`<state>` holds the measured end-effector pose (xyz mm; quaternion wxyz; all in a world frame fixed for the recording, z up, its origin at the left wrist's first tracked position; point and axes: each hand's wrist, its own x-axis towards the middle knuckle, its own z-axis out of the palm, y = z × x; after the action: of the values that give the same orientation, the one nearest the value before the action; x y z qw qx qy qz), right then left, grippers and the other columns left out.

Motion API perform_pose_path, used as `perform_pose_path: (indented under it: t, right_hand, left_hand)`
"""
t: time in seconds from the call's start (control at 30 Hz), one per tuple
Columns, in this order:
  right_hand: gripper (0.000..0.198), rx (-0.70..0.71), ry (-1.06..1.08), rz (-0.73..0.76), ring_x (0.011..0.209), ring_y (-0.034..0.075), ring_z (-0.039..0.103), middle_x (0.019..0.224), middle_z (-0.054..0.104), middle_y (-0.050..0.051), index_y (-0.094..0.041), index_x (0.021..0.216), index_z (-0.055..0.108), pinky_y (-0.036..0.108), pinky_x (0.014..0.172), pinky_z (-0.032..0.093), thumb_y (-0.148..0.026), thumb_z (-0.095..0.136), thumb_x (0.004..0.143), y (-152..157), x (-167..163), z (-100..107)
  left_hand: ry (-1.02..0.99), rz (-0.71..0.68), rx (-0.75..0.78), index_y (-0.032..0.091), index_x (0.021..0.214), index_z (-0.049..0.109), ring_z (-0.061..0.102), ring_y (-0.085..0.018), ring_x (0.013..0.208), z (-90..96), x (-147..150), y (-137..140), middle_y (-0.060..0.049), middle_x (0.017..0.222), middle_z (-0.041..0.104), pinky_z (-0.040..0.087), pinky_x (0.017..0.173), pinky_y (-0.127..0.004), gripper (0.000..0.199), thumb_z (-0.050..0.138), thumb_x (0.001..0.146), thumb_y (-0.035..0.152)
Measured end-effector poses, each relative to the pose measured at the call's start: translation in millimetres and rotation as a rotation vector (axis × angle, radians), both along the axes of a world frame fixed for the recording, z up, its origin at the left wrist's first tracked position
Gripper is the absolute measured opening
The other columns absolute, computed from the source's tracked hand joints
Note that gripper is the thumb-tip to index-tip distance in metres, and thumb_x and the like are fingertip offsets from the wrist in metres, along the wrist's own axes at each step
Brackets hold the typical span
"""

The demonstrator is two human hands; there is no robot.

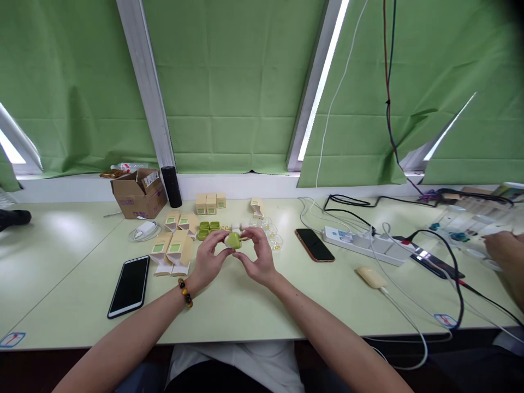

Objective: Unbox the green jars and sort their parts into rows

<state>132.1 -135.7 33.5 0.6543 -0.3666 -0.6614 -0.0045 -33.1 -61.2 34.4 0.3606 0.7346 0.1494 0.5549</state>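
Observation:
Above the table, my left hand (pixel 209 261) and my right hand (pixel 259 261) both have their fingers closed around a small rounded green-and-white piece (pixel 233 240). A small tan part sticks out of it toward my right fingers; its exact kind I cannot make out. Just left of and behind my left hand are several small green square containers (pixel 203 232). Open kraft-paper boxes (pixel 180 246) with green labels stand left of that hand. Clear plastic pieces (pixel 275 240) lie beyond my right hand. Some small white pieces behind the held object are partly hidden by my fingers.
Small closed boxes (pixel 210 203) and one open box (pixel 257 207) stand farther back. A large phone (pixel 129 286) lies left, another phone (pixel 314 245) right. A power strip (pixel 364 244) with tangled cables covers the right. Another person's hand (pixel 507 254) is at far right.

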Motion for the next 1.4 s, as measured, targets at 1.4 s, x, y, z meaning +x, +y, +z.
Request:
perform_pose_path:
  t: [1.4]
  right_hand:
    - [0.044,-0.369,0.138,0.089,0.072,0.016,0.074,0.119,0.073,0.012,-0.025,0.144,0.061,0.037,0.070,0.068,-0.044,0.056,0.104,8,-6,-12]
  left_hand:
    - [0.434,0.346,0.726,0.020,0.150,0.047,0.062,-0.029,0.117,6.4,-9,-8,-0.017,0.122,0.063,0.059,0.097,-0.049,0.049,0.052,0.102,0.012]
